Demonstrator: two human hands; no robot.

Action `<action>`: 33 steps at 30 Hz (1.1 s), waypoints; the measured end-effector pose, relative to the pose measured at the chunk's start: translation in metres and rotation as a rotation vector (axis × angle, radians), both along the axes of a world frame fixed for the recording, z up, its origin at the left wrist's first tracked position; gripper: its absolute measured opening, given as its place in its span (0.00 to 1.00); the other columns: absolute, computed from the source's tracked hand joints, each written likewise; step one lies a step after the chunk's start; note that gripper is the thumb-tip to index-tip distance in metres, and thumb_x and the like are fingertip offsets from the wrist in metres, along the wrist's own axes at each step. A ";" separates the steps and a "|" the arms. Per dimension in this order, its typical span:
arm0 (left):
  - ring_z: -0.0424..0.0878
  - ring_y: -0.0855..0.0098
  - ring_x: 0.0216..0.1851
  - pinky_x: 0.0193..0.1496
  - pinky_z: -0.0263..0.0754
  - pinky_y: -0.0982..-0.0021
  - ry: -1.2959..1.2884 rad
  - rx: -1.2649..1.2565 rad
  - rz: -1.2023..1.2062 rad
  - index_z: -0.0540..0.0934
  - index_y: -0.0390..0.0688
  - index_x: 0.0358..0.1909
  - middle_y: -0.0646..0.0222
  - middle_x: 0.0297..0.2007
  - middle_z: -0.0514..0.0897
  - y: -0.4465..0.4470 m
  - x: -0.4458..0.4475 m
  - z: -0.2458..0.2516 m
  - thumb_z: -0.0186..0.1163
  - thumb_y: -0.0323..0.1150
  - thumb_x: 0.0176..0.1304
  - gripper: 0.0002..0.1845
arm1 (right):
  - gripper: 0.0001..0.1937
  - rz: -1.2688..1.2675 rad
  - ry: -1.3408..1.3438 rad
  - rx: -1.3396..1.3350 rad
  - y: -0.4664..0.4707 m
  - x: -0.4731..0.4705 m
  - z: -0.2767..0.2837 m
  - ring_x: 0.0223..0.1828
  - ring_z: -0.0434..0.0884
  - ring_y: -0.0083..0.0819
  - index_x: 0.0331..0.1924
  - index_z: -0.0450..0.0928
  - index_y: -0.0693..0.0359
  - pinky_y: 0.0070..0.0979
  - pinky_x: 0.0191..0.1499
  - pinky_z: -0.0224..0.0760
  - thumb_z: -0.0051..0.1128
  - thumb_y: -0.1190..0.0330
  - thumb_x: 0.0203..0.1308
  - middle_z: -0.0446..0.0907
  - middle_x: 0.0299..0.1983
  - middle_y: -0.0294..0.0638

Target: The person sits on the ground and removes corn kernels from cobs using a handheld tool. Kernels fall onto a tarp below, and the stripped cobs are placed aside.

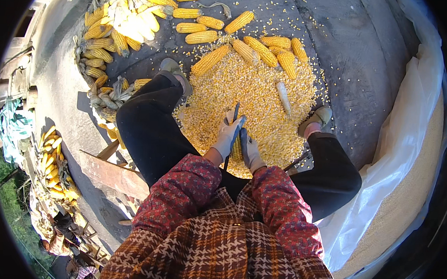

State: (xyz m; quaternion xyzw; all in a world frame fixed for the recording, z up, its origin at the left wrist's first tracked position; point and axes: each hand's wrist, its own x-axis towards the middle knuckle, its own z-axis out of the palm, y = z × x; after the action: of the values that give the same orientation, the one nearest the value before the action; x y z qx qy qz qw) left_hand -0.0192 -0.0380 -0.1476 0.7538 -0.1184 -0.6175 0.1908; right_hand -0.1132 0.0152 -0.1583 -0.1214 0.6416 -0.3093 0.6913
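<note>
Both my hands wear pale work gloves with dark palms and meet between my knees above a heap of loose corn kernels (pixel 244 93). An ear of corn (pixel 237 150), yellow and partly covered by the gloves, lies between them. My right hand (pixel 252 152) grips this ear from the right side. In my left hand (pixel 227 133) is a thin dark rod (pixel 226 163), slanted along the ear's left side; its ends show above and below the glove. A stripped cob (pixel 283 98) rests on the kernels to the right of my hands.
Several husked ears (pixel 256 50) lie along the heap's far edge, and more ears (pixel 101 51) with husks are piled at the left. A wooden board (pixel 113 173) is beside my left knee. Plastic sheeting (pixel 394 149) borders a grain pile (pixel 405 205) at right. People (pixel 79 274) are at far lower left.
</note>
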 end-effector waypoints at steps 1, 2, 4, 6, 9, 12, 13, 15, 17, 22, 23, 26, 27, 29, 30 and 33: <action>0.76 0.74 0.29 0.31 0.72 0.71 0.052 -0.014 0.034 0.76 0.41 0.44 0.70 0.31 0.78 0.001 0.000 -0.005 0.66 0.48 0.53 0.24 | 0.27 -0.069 -0.010 -0.017 0.001 0.001 0.004 0.36 0.74 0.24 0.43 0.76 0.68 0.25 0.38 0.70 0.50 0.47 0.62 0.78 0.35 0.38; 0.76 0.75 0.27 0.30 0.72 0.72 0.105 -0.027 0.065 0.76 0.41 0.42 0.71 0.30 0.78 0.003 -0.001 -0.009 0.65 0.46 0.54 0.22 | 0.26 0.062 0.010 -0.076 0.007 -0.004 -0.013 0.34 0.74 0.24 0.43 0.75 0.67 0.25 0.37 0.70 0.46 0.48 0.64 0.78 0.33 0.38; 0.74 0.78 0.25 0.27 0.70 0.74 0.135 -0.097 0.049 0.75 0.41 0.35 0.73 0.26 0.76 0.006 0.005 -0.025 0.63 0.45 0.57 0.18 | 0.25 0.158 0.087 -0.087 0.008 -0.011 -0.002 0.32 0.76 0.25 0.43 0.75 0.66 0.25 0.35 0.71 0.44 0.47 0.65 0.79 0.33 0.39; 0.74 0.79 0.25 0.26 0.69 0.75 0.203 -0.086 0.034 0.76 0.41 0.33 0.74 0.26 0.76 0.011 0.010 -0.028 0.63 0.47 0.57 0.18 | 0.26 -0.030 -0.256 0.045 0.002 -0.012 0.049 0.28 0.79 0.27 0.43 0.75 0.64 0.26 0.30 0.74 0.43 0.46 0.64 0.79 0.31 0.40; 0.73 0.80 0.26 0.25 0.67 0.75 0.206 -0.082 0.059 0.76 0.42 0.31 0.75 0.25 0.75 0.007 0.006 -0.013 0.63 0.53 0.55 0.22 | 0.28 -0.058 -0.385 0.003 0.006 -0.021 0.066 0.29 0.80 0.26 0.42 0.75 0.62 0.25 0.30 0.75 0.40 0.42 0.63 0.79 0.30 0.40; 0.73 0.80 0.27 0.27 0.69 0.72 0.361 -0.135 0.108 0.75 0.41 0.36 0.74 0.25 0.75 -0.006 -0.003 0.009 0.66 0.55 0.51 0.26 | 0.29 0.120 0.049 0.008 0.008 -0.031 0.018 0.34 0.81 0.36 0.43 0.75 0.64 0.31 0.35 0.74 0.39 0.42 0.63 0.80 0.32 0.47; 0.73 0.80 0.27 0.27 0.69 0.71 0.260 -0.090 0.115 0.74 0.41 0.36 0.74 0.25 0.75 -0.007 -0.004 0.009 0.67 0.54 0.50 0.26 | 0.29 0.253 0.201 -0.034 0.011 -0.027 0.003 0.36 0.81 0.41 0.44 0.75 0.65 0.34 0.37 0.73 0.40 0.43 0.63 0.80 0.33 0.50; 0.73 0.80 0.27 0.29 0.70 0.71 0.072 0.010 0.121 0.73 0.42 0.38 0.73 0.25 0.75 -0.006 -0.008 0.001 0.68 0.53 0.49 0.26 | 0.29 0.512 0.517 -0.113 0.018 -0.015 -0.020 0.40 0.79 0.50 0.45 0.74 0.67 0.39 0.41 0.71 0.41 0.44 0.63 0.79 0.36 0.56; 0.74 0.77 0.22 0.22 0.70 0.72 0.151 0.073 0.119 0.72 0.42 0.36 0.72 0.24 0.75 -0.007 0.000 0.014 0.69 0.51 0.48 0.26 | 0.30 0.600 0.678 -0.120 0.007 0.002 0.022 0.44 0.75 0.59 0.48 0.72 0.69 0.42 0.45 0.69 0.40 0.46 0.63 0.77 0.39 0.62; 0.71 0.75 0.15 0.14 0.65 0.72 0.075 -0.111 0.061 0.73 0.42 0.32 0.73 0.22 0.73 0.002 0.000 -0.017 0.67 0.50 0.51 0.22 | 0.35 0.069 -0.046 0.039 0.010 -0.017 0.040 0.42 0.77 0.32 0.50 0.72 0.70 0.27 0.44 0.70 0.39 0.41 0.63 0.77 0.45 0.47; 0.70 0.75 0.15 0.15 0.65 0.72 0.162 -0.120 0.061 0.74 0.42 0.32 0.73 0.22 0.73 0.001 -0.002 -0.007 0.67 0.50 0.51 0.21 | 0.34 0.066 -0.031 0.031 0.013 -0.021 0.040 0.41 0.76 0.28 0.50 0.72 0.71 0.24 0.43 0.70 0.41 0.42 0.63 0.77 0.44 0.44; 0.72 0.76 0.20 0.18 0.67 0.71 0.159 -0.116 0.058 0.75 0.42 0.35 0.74 0.23 0.74 -0.002 -0.002 -0.013 0.66 0.51 0.53 0.22 | 0.26 -0.042 -0.250 0.081 0.010 -0.023 0.050 0.36 0.77 0.23 0.47 0.71 0.70 0.21 0.42 0.71 0.57 0.52 0.59 0.79 0.41 0.39; 0.72 0.75 0.20 0.19 0.67 0.71 0.142 -0.122 0.086 0.76 0.42 0.36 0.74 0.24 0.74 0.000 0.001 -0.020 0.65 0.51 0.53 0.23 | 0.25 0.017 -0.272 0.093 0.012 -0.023 0.057 0.37 0.77 0.23 0.46 0.72 0.70 0.21 0.41 0.71 0.60 0.54 0.57 0.79 0.40 0.39; 0.74 0.75 0.24 0.22 0.69 0.71 0.179 -0.093 0.094 0.76 0.42 0.39 0.73 0.26 0.76 -0.003 0.008 -0.026 0.65 0.51 0.53 0.23 | 0.24 0.136 -0.319 0.110 0.010 -0.023 0.076 0.37 0.78 0.23 0.45 0.72 0.69 0.20 0.39 0.73 0.66 0.59 0.52 0.79 0.40 0.38; 0.74 0.75 0.25 0.24 0.71 0.71 0.210 -0.077 0.089 0.77 0.42 0.40 0.72 0.27 0.77 -0.004 0.006 -0.026 0.65 0.50 0.53 0.23 | 0.25 0.163 -0.277 0.176 0.008 -0.026 0.072 0.38 0.78 0.23 0.45 0.72 0.68 0.21 0.37 0.75 0.72 0.65 0.45 0.79 0.39 0.39; 0.76 0.74 0.27 0.27 0.72 0.70 0.324 -0.010 0.155 0.77 0.45 0.42 0.72 0.28 0.78 -0.005 0.004 -0.017 0.65 0.49 0.54 0.21 | 0.28 0.284 -0.097 0.203 0.004 -0.030 0.067 0.38 0.79 0.24 0.46 0.71 0.67 0.22 0.34 0.75 0.75 0.65 0.40 0.79 0.38 0.40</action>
State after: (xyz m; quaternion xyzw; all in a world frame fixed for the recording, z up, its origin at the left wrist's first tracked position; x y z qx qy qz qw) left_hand -0.0153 -0.0426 -0.1643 0.6503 -0.0310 -0.7138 0.2582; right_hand -0.1435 0.0196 -0.0912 -0.1253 0.6121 -0.1477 0.7667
